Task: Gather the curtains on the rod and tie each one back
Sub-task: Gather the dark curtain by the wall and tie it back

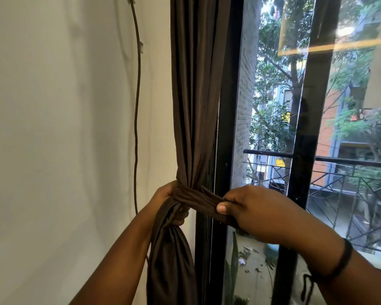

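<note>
No readable text, labels, brands, numbers or signs anywhere in view.
</note>
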`<state>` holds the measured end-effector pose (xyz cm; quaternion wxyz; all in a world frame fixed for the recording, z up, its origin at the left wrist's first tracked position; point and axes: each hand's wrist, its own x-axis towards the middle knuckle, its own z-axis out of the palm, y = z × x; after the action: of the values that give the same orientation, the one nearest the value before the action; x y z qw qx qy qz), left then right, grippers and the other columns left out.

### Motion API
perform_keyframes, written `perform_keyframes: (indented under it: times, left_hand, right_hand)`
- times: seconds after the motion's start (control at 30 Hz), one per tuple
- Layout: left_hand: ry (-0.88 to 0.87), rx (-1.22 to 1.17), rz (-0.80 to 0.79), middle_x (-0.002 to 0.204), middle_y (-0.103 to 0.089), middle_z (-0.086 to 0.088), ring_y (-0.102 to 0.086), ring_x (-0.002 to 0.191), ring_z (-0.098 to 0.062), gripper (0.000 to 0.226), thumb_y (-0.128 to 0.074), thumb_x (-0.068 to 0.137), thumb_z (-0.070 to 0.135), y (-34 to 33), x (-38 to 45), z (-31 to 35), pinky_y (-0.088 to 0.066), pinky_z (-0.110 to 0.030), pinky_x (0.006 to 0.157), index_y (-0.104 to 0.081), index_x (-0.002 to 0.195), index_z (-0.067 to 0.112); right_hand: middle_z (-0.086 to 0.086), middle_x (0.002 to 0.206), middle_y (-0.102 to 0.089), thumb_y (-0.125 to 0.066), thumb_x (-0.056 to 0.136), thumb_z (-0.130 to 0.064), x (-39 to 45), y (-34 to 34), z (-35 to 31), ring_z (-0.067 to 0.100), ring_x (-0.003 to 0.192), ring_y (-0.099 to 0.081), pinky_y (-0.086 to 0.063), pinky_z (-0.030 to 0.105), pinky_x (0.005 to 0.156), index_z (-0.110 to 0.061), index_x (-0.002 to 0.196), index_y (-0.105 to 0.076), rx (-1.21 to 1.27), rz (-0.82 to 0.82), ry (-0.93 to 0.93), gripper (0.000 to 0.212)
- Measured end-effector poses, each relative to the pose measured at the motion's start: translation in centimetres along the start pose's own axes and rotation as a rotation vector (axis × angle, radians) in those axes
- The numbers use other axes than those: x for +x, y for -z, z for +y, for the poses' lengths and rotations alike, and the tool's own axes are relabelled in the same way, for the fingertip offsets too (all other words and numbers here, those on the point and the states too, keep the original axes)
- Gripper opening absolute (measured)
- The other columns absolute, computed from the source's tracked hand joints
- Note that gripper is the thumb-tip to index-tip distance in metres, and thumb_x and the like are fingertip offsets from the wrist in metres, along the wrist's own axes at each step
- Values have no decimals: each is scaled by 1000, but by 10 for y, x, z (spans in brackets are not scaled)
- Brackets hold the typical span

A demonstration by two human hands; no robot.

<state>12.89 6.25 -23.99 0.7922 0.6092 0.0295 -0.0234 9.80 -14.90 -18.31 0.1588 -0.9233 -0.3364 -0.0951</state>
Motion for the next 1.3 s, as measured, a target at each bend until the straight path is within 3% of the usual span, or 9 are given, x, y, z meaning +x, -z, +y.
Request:
perform_keyframes:
  times: [0.17, 0.23, 0.37, 0.47, 0.63, 0.83, 1.0, 1.17, 1.3]
  left_hand:
    - [-281, -133, 85, 75, -54, -17, -50, 36, -14, 19, -56, 80, 20, -12, -10, 2, -38, -14, 36, -48, 87, 3]
    - [-385, -147, 214, 60, -62, -11, -59, 43, -13, 22, -44, 96, 13, -23, -15, -2, -44, -15, 37, -52, 76, 5]
    - [-1080, 232, 550, 92, -60, 7, -63, 79, -7, 4, -51, 95, 32, -25, -33, -11, -49, -16, 62, -48, 97, 34]
    - [-1436, 753, 430, 105, -56, 20, -56, 92, -5, 21, -51, 90, 39, -15, -57, -9, -46, -16, 73, -50, 110, 31]
    - [-1047, 1564, 134, 124, -43, 16, -38, 111, -4, 44, -41, 97, 32, -25, -74, -2, -41, -24, 92, -35, 139, 41]
    - [-915, 1619, 0, 102, -51, 15, -46, 96, -3, 24, -57, 88, 41, -29, -73, 37, -41, -25, 82, -53, 112, 37]
    - [-551, 1348, -301, 97, -60, 14, -55, 90, -1, 27, -71, 78, 42, -27, -83, 65, -51, -30, 81, -56, 99, 34]
    - [-1178, 1575, -215, 91, -55, 16, -49, 88, -4, 11, -57, 82, 32, -34, -83, 70, -44, -23, 68, -66, 89, 32]
    - [-1585, 1832, -225, 119, -60, 8, -47, 120, -17, 22, -51, 83, 32, -47, -75, 55, -32, -35, 95, -61, 103, 31]
  right_hand:
    - [-9, 56, -51, -45, 96, -43, 2, 5, 1, -4, 44, -47, -38, 15, 54, -24, 67, -55, 245, -202, -19, 36]
    - [-11, 49, -50, -45, 96, -42, 4, 0, 5, -1, 43, -46, -41, 18, 54, -23, 66, -56, 440, -267, -76, 38]
    - [-8, 48, -50, -47, 97, -36, 4, -11, 9, 8, 45, -48, -41, 22, 55, -26, 52, -60, 734, -351, -100, 48]
    - [-4, 48, -52, -49, 97, -32, 7, -15, 7, 11, 47, -49, -42, 22, 55, -22, 52, -57, 792, -310, -123, 46]
    - [6, 57, -55, -43, 98, -25, 13, -18, 6, 5, 45, -51, -42, 14, 52, -11, 67, -57, 899, -217, -104, 37]
    - [18, 82, -56, -59, 84, -29, 17, -36, 11, 18, 62, -53, -50, 37, 68, 5, 99, -64, 1325, -339, -68, 38]
    - [8, 62, -51, -63, 78, -40, 14, -41, 21, 21, 61, -53, -48, 42, 76, 4, 104, -59, 1608, -488, -68, 52]
    - [7, 68, -52, -65, 74, -43, 10, -41, 19, 16, 53, -49, -48, 35, 65, -17, 67, -57, 1621, -285, -132, 28]
    - [-2, 60, -54, -84, 44, -59, -3, -35, 6, 12, 58, -50, -49, 31, 64, -21, 64, -67, 1421, -232, -23, 46]
